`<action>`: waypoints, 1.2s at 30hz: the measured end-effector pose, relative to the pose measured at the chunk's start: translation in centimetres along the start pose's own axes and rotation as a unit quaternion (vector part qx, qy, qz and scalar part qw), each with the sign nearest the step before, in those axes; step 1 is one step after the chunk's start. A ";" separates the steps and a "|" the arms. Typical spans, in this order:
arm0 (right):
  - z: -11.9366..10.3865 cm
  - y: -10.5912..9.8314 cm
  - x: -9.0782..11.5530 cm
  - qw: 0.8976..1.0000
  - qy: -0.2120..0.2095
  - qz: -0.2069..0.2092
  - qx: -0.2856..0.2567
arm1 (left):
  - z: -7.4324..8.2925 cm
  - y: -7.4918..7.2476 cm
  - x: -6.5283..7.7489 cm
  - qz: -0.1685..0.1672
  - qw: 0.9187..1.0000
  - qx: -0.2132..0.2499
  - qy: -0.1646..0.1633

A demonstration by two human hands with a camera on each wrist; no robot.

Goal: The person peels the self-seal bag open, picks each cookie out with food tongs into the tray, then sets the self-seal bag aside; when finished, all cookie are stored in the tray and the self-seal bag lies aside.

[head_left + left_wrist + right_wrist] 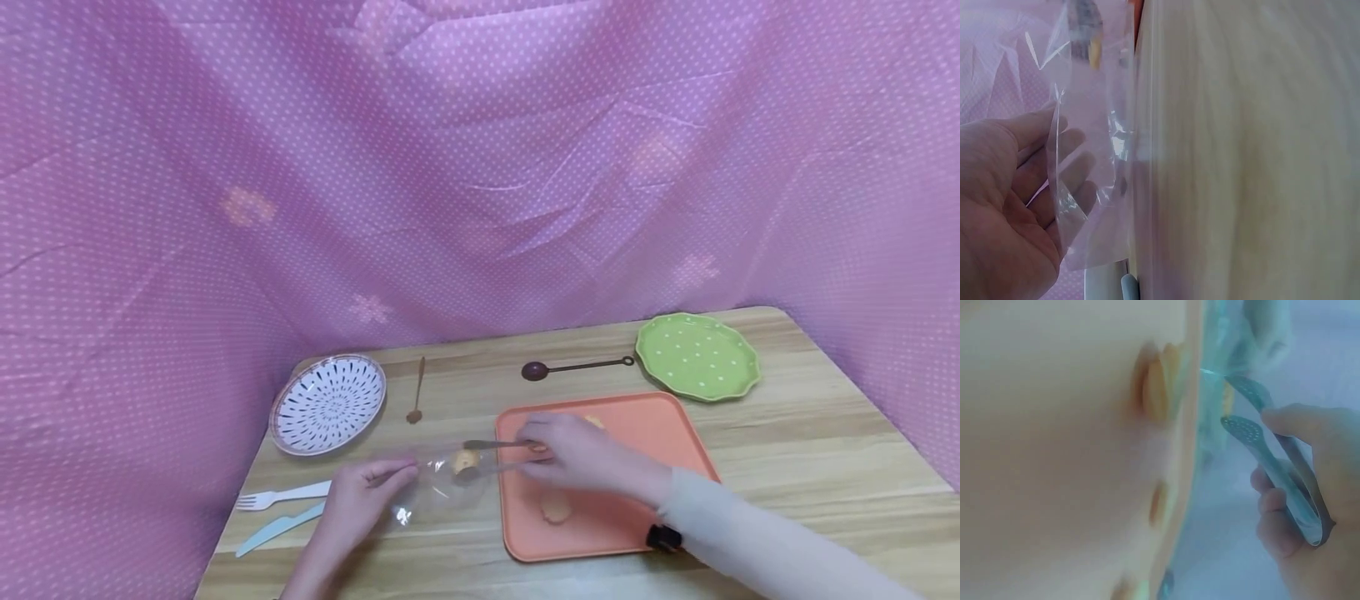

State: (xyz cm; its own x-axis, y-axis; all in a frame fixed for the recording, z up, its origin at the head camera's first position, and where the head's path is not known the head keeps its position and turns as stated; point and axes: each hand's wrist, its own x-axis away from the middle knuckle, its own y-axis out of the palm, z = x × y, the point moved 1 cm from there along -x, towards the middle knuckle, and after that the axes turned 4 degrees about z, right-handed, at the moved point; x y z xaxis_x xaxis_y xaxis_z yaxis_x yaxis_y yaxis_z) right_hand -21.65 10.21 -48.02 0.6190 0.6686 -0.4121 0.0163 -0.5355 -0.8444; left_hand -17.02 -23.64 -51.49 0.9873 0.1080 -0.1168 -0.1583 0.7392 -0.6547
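Observation:
Between thumb and fingers, my left hand [367,500] pinches the edge of a clear plastic bag [427,504]. The bag hangs beside the palm in the left wrist view, with the fingers showing through it. My right hand [573,450] grips metal tongs [1300,465] with perforated tips, pointing left over the tray's edge. A round golden cookie [466,461] shows at the tong tips, overlapped by the bag. Below my right hand lies an orange tray [630,537] with more cookies, one near its front [557,506] and another, partly hidden, behind the hand [595,422].
A white patterned plate [330,404] stands at the left, a green dotted plate [697,357] at the back right. A small brown spoon [418,392] and a dark long-handled spoon [577,367] lie behind. A white fork [281,495] and a pale blue knife [277,529] lie left.

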 end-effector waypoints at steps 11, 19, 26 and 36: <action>3.3 -7.9 11.4 0.995 0.003 0.086 0.055 | 0.3 -0.4 -0.1 0.000 1.000 -0.015 -0.012; 4.3 -7.9 15.4 0.995 0.021 0.069 0.066 | 0.3 -0.3 0.0 0.002 1.000 -0.019 -0.007; 4.0 -7.7 16.0 0.985 0.082 0.067 0.134 | 0.1 -0.1 0.2 -0.003 1.000 -0.021 -0.006; 3.6 -10.3 18.0 0.963 0.178 0.163 0.118 | 0.3 0.1 0.1 -0.011 0.998 -0.048 0.026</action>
State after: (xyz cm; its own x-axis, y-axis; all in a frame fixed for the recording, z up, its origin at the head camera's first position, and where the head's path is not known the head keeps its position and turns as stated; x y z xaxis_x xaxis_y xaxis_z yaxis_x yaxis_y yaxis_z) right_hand -13.55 29.58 -48.00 0.7920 0.2430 -0.5600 -0.3769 -0.5270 -0.7617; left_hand -16.97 -23.39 -51.35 0.9887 0.0563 -0.1388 -0.1403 0.6737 -0.7256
